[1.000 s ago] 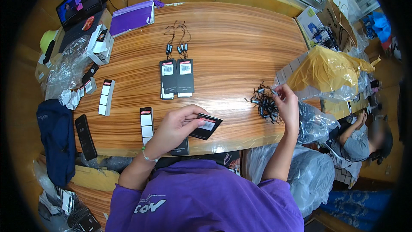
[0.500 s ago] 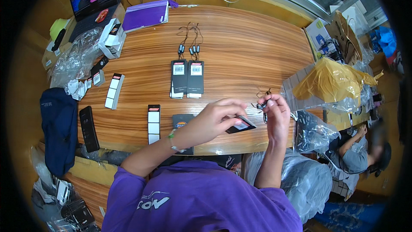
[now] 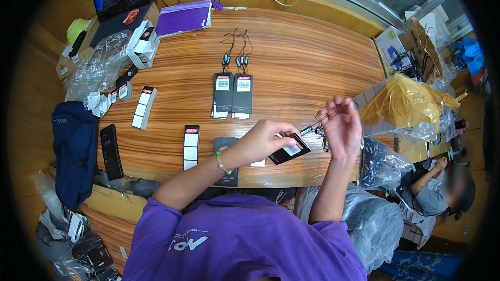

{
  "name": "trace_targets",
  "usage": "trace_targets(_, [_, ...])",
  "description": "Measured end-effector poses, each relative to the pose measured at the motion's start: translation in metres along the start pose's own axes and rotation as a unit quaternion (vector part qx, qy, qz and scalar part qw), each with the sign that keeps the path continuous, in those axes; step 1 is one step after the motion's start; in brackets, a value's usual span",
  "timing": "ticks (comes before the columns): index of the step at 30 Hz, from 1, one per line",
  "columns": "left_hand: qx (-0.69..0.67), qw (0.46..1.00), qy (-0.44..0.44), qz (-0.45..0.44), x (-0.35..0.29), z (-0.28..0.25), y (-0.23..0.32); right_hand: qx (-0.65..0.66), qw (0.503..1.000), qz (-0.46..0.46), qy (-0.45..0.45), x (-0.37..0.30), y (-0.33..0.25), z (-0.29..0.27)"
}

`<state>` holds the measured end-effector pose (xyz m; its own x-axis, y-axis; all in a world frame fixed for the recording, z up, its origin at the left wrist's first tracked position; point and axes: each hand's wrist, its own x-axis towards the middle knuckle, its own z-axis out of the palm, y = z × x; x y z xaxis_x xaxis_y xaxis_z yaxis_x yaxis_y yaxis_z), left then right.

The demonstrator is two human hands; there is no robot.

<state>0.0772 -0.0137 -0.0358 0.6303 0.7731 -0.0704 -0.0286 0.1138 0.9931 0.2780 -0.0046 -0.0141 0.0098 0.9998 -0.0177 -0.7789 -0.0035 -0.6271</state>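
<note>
My left hand (image 3: 272,138) pinches a black hang tag (image 3: 292,152) with a white label on it. From the tag's upper corner a dark hang-tag cord (image 3: 307,130) stretches to my right hand (image 3: 344,131), whose fingertips are closed on it. More dark cords dangle beside the right palm. Partly behind my left wrist lies a stack of dark tags (image 3: 227,174). To its left is a strip of white label stickers (image 3: 191,145). Farther off, two piles of corded tags (image 3: 223,96) lie side by side, their cords pointing away.
A second sticker strip (image 3: 143,108), a phone (image 3: 110,151) and a dark blue pouch (image 3: 75,151) sit at left. A purple folder (image 3: 183,18) and laptop (image 3: 117,0) stand farther back. Yellow plastic (image 3: 398,101) covers boxes at right. Another person (image 3: 435,192) sits beyond.
My right hand has turned its palm into view, with the cord now drawn taut from the tag. My left hand has tilted the tag so its label face shows more.
</note>
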Motion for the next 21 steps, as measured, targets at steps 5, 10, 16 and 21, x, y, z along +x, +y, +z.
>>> trace_targets(5, [-0.045, 0.995, 0.080, 0.042, 0.002, -0.007, -0.001, 0.154, 0.972, 0.012, -0.177, 0.013, -0.009, 0.006])
trace_targets(10, [-0.039, 0.972, 0.192, 0.130, 0.003, -0.027, 0.008, -0.389, 0.911, -0.133, 0.013, -0.013, 0.023, 0.032])
trace_targets(16, [-0.046, 0.964, 0.228, 0.128, -0.001, -0.026, 0.016, -0.634, 0.740, -0.215, -0.057, -0.016, 0.048, 0.049])
trace_targets(21, [-0.009, 0.961, 0.245, 0.125, -0.004, -0.023, 0.021, -0.664, 0.705, -0.244, -0.053, -0.014, 0.054, 0.053])
